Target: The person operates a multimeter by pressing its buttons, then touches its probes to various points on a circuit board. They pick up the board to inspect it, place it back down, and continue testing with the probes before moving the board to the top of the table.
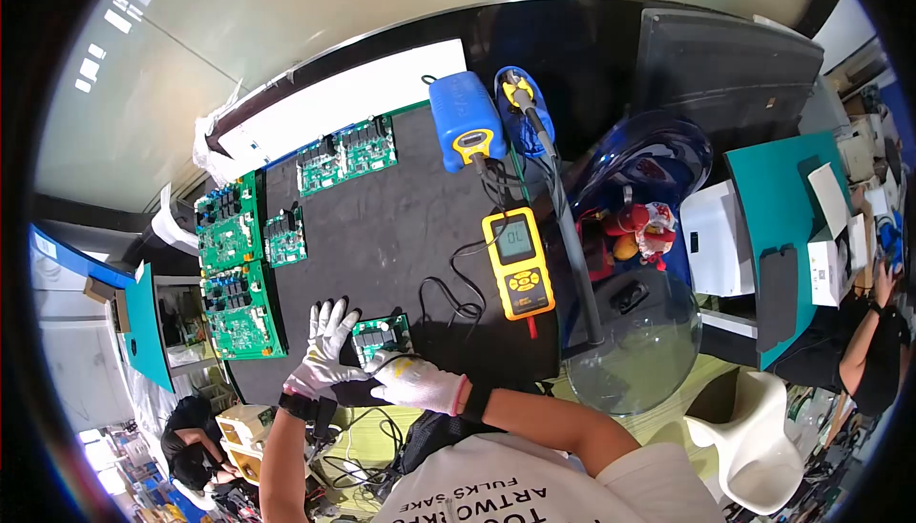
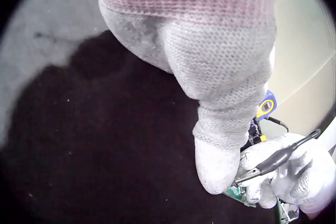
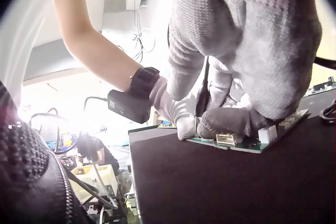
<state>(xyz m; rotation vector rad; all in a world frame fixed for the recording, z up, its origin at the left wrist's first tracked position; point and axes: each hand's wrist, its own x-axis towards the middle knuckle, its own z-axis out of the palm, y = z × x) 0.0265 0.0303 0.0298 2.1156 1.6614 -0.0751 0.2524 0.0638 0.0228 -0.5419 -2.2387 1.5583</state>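
A small green circuit board [image 1: 380, 334] lies near the front edge of the black mat, between both gloved hands. My left hand [image 1: 326, 353] has its fingers extended beside the board, its thumb tip at the board's near left corner. Over the near right part of the board, my right hand [image 1: 420, 385] holds a dark-sleeved alligator clip [image 2: 275, 162]. The clip slants through the gap between thumb and fingers, metal tip down close to the left thumb. In the right wrist view, one curled finger [image 3: 231, 121] rests along the board beside white connectors.
A yellow meter [image 1: 520, 263] with a black lead [image 1: 466, 309] lies right of the board. Behind it stand a blue station [image 1: 465, 117] and a holder with a tool [image 1: 523, 108]. Other green boards [image 1: 239, 313] line the mat's left and back. A grey arm [image 1: 572, 256] runs alongside.
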